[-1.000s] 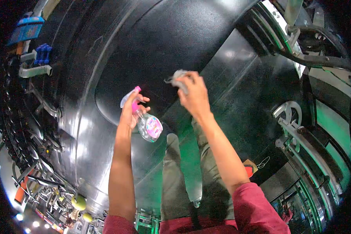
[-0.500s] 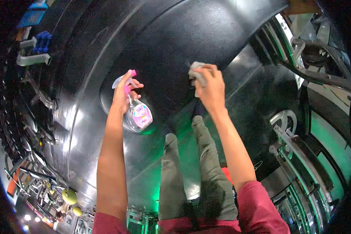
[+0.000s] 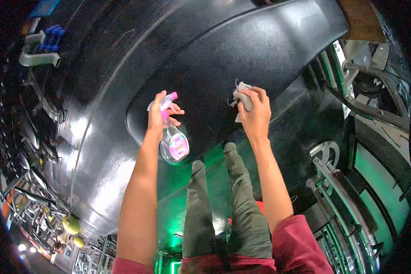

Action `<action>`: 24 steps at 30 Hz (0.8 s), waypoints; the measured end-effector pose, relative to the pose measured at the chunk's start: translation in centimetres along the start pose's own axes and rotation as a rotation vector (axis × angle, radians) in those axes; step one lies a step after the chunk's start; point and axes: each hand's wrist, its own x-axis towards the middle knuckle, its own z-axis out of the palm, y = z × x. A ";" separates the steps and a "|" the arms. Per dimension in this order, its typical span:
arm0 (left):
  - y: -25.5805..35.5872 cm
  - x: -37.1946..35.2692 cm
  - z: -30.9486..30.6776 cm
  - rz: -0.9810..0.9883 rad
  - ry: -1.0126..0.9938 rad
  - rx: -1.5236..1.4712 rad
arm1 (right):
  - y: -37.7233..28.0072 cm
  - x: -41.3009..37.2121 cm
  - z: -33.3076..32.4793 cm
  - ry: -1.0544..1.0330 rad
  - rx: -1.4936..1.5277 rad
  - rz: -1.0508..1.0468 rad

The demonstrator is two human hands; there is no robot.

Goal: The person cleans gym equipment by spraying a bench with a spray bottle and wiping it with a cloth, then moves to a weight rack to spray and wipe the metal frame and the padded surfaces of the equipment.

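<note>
Your left hand (image 3: 160, 113) grips a clear spray bottle (image 3: 172, 139) by its neck: pink trigger head on top, colourful label on its rounded body, hanging just left of your raised knees (image 3: 214, 182). Your right hand (image 3: 255, 112) clenches a crumpled grey cloth (image 3: 240, 95) pressed against the black textured panel (image 3: 242, 50) above the knees.

Dim, with heavy fisheye bending and black corners. White glare streaks the left flank of the glossy black curved plastic hood (image 3: 242, 59); green light glows just below it, and detail beyond it smears.
</note>
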 end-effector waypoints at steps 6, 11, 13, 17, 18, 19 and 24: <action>0.3 -0.3 0.1 -0.050 0.009 -0.011 | -2.6 -2.0 2.4 -0.315 0.053 -0.254; -0.1 -0.2 0.0 -0.032 0.005 -0.084 | -1.1 2.7 1.1 -0.090 -0.042 -0.153; -0.1 -0.2 0.0 -0.020 -0.019 -0.096 | -1.4 3.8 1.7 0.003 -0.013 -0.014; 0.1 -0.4 0.0 -0.061 -0.027 -0.120 | -3.6 2.0 3.7 -0.233 -0.013 -0.236; 0.1 -0.4 0.0 -0.054 -0.020 -0.118 | -4.3 1.5 3.6 -0.327 -0.006 -0.258; 0.1 -0.4 0.0 -0.056 -0.018 -0.122 | -4.8 1.2 3.4 -0.419 -0.002 -0.280; -0.2 -0.2 -0.1 -0.055 -0.039 -0.146 | -2.7 5.8 2.0 -0.108 -0.065 -0.146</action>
